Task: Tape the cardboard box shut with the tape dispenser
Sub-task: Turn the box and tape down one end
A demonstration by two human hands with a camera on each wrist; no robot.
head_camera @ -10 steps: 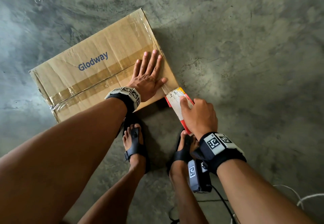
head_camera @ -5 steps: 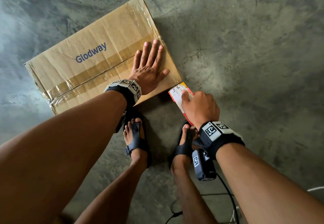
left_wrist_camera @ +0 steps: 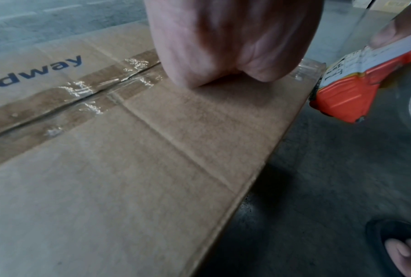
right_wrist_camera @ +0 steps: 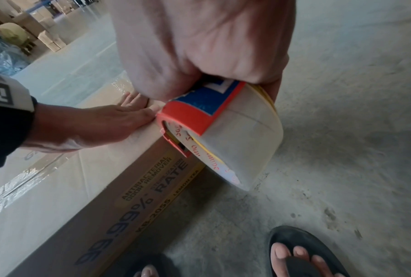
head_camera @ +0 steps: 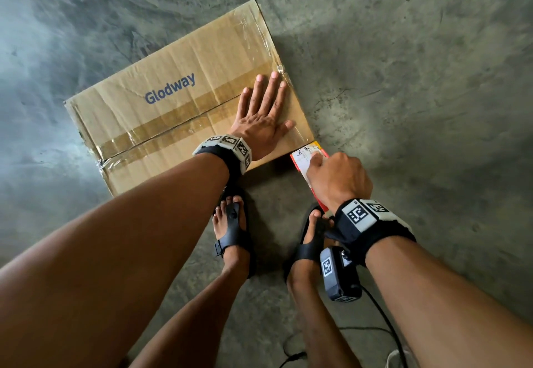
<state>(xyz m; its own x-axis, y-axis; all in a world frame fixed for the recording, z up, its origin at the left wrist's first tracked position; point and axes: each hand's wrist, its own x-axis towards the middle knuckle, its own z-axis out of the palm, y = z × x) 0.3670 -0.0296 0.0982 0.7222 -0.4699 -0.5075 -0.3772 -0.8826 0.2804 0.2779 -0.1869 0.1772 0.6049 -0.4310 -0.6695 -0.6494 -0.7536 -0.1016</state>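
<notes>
A brown cardboard box (head_camera: 161, 114) marked "Glodway" lies on the concrete floor, its flaps closed and its centre seam (left_wrist_camera: 64, 93) covered with shiny clear tape. My left hand (head_camera: 264, 121) lies flat on the box top near its right end, fingers straight. My right hand (head_camera: 337, 178) grips the orange tape dispenser (head_camera: 310, 157) at the box's near right corner. The dispenser's front edge (left_wrist_camera: 342, 93) sits just off the box edge, and its tape roll (right_wrist_camera: 242, 142) hangs beside the box's side wall. Both palms block the wrist views of the fingers.
My two feet in black sandals (head_camera: 235, 232) stand just in front of the box. A black cable (head_camera: 383, 324) trails on the floor behind my right arm. Stacked cartons (right_wrist_camera: 45, 35) stand far off. Bare concrete (head_camera: 418, 79) surrounds the box.
The head view has shifted. My left hand stays flat on the box; my right hand with the dispenser stays at the box's near right corner.
</notes>
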